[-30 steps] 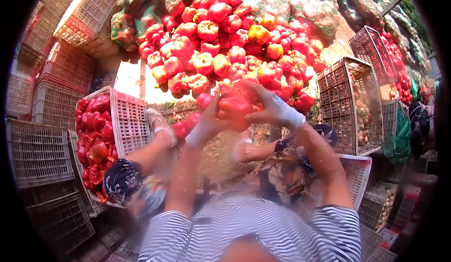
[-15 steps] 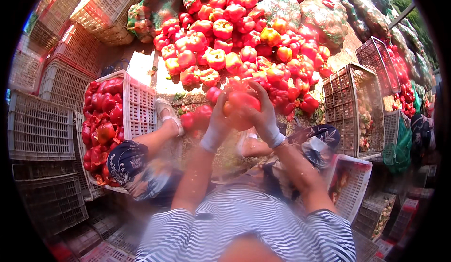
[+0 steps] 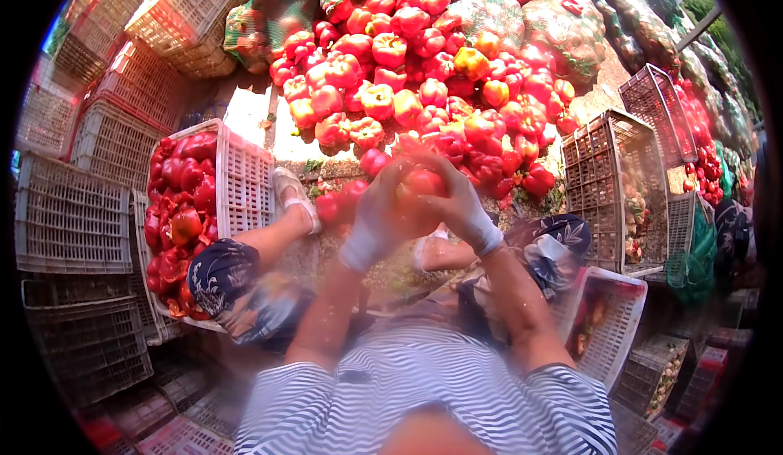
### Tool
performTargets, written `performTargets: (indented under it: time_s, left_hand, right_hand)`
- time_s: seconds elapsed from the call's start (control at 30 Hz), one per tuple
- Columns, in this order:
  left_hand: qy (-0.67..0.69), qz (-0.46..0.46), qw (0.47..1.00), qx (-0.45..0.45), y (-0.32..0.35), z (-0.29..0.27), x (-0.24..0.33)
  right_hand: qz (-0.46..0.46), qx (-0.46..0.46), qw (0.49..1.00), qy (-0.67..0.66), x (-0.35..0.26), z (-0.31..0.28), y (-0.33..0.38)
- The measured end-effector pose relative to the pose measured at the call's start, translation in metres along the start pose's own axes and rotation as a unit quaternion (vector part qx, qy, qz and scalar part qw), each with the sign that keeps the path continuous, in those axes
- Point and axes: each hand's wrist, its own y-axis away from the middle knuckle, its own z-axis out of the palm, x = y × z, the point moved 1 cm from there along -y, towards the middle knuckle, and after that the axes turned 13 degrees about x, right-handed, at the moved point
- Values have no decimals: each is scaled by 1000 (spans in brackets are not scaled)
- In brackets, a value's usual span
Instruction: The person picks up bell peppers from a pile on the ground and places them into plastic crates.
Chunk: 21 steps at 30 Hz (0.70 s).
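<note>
Both gloved hands are cupping one glossy red bell pepper (image 3: 420, 184) at the centre of the view. The left hand (image 3: 377, 218), in a pale fabric glove, is wrapping curled fingers round the pepper's 9 o'clock side, while the right hand (image 3: 461, 204), gloved alike, is pressing its fingers over the 3 o'clock side and top. The fingers are closing on the fruit rather than spreading; this two-handed grip looks suited to turning the pepper for a look at its skin. Motion blur is smearing the fingertips, so exactly where each one is sitting is hard to tell, and the pepper's underside is hiding behind the palms.

At 12 o'clock from the hands, a heaped pile of red, orange and yellow bell peppers (image 3: 424, 88) is lying on the ground within arm's reach. At 9 o'clock, a white slatted plastic crate filled with red peppers (image 3: 245, 182) is standing close by, probably near for easy dropping. At 3 o'clock, a tall empty slatted crate (image 3: 608, 186) is standing. Another pale basket (image 3: 616, 329) at 4 o'clock is holding contents too dim to name. The person's legs and sandalled foot (image 3: 292, 194) are stretching out beneath the hands, partly blurred.
</note>
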Motion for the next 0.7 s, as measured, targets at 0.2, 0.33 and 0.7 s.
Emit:
performTargets:
  time_s: [0.2, 0.33, 0.7]
  left_hand:
    - [37, -45, 998, 34, 9, 5, -10]
    - [62, -96, 990, 78, 8, 10, -23]
    - [353, -288, 877, 155, 27, 22, -81]
  right_hand:
    - [30, 108, 991, -68, 9, 15, 10]
    - [79, 162, 976, -119, 18, 31, -1]
    - [173, 267, 892, -321, 68, 46, -39]
